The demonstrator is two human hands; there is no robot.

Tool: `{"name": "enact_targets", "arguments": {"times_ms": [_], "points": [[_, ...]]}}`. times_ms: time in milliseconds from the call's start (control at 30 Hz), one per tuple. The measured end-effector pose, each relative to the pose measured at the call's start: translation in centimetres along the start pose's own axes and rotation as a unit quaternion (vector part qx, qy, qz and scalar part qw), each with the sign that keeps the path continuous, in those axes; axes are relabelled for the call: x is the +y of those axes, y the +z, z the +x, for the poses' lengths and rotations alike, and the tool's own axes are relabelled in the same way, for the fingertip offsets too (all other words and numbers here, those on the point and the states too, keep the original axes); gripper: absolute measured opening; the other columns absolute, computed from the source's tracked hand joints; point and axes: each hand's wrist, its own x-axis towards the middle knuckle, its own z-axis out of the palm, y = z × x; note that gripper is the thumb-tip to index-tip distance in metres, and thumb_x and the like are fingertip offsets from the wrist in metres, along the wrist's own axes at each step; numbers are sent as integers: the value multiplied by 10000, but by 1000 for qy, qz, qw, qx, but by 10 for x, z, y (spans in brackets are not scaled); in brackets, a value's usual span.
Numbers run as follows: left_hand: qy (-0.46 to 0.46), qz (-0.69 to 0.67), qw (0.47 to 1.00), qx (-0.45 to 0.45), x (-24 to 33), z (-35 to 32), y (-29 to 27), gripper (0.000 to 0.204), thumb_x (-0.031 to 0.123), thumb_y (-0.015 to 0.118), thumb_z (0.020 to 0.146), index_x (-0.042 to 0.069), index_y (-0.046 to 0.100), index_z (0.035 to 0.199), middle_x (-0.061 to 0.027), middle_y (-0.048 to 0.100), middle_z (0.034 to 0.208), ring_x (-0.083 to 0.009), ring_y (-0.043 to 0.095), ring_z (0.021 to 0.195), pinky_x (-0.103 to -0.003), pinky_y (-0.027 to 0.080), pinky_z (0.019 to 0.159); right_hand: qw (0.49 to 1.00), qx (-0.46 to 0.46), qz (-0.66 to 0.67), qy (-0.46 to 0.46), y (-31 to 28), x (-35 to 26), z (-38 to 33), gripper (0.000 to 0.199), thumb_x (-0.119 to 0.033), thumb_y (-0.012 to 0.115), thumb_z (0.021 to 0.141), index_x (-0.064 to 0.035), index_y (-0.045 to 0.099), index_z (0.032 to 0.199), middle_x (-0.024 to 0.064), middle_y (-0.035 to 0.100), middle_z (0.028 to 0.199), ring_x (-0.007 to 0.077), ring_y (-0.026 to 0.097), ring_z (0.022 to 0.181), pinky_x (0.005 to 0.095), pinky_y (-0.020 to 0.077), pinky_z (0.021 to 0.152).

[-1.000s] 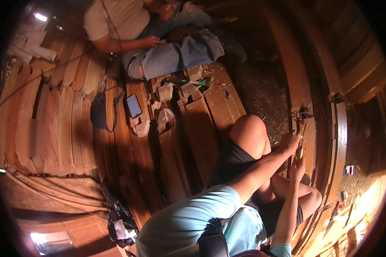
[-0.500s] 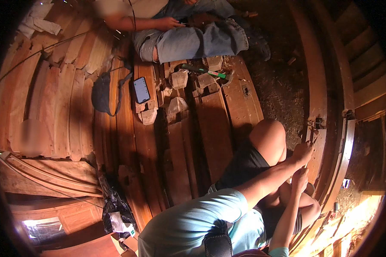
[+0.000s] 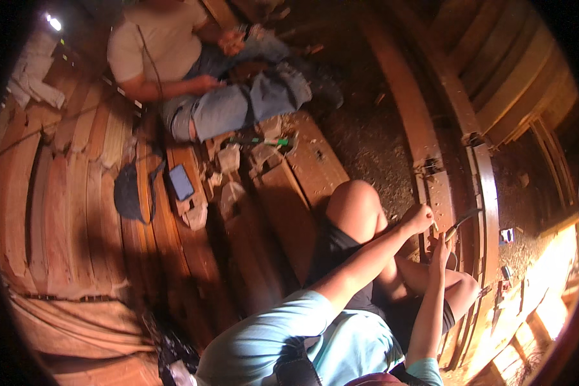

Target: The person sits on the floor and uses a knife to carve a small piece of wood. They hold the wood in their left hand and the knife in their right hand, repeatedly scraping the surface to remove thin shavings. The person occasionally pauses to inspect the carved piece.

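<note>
My left hand (image 3: 419,219) is closed in a pinch beside a long reddish-brown beam (image 3: 440,193). A small pale bit shows at its fingertips, too small to name. Just below and to the right, my right hand (image 3: 440,251) is wrapped round a slim tool (image 3: 452,230) with a yellowish handle. Its dark, thin, curved end points right, over the beams; its exact kind is unclear. A rough notch (image 3: 429,166) is cut into the beam ahead of my hands, with pale chips around it. My bare knees are bent close beside both hands.
Another person (image 3: 164,64) sits on the timber at the far left. Near them lie a phone (image 3: 181,182), a dark cap (image 3: 134,193), a green-and-black tool (image 3: 258,141) and rough wood blocks (image 3: 229,157). A second beam (image 3: 486,193) runs along the right. Boards (image 3: 38,219) are stacked left.
My hands have moved apart a little, and the tool now points right with its curved end visible. The view has shifted. The other person's far hand has come up into view.
</note>
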Motion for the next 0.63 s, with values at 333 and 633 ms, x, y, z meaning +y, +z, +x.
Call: {"name": "enact_targets", "arguments": {"times_ms": [333, 633], "points": [[167, -47, 967, -185, 39, -13, -15, 56, 55, 654, 782, 0, 645, 778, -49, 622, 659, -150, 600, 611, -274, 483, 542, 970, -140, 195, 40, -23, 11, 0, 148, -267, 541, 929, -129, 532, 878, -23, 502, 663, 92, 478, 498, 260, 399, 419], [555, -144, 819, 5, 434, 15, -161, 945, 262, 786, 738, 81, 200, 1457, -168, 341, 1453, -300, 333, 1339, -441, 334, 1049, 976, -62, 201, 64, -33, 12, 11, 123, -158, 537, 864, -74, 496, 784, 16, 511, 613, 101, 432, 451, 259, 343, 376]]}}
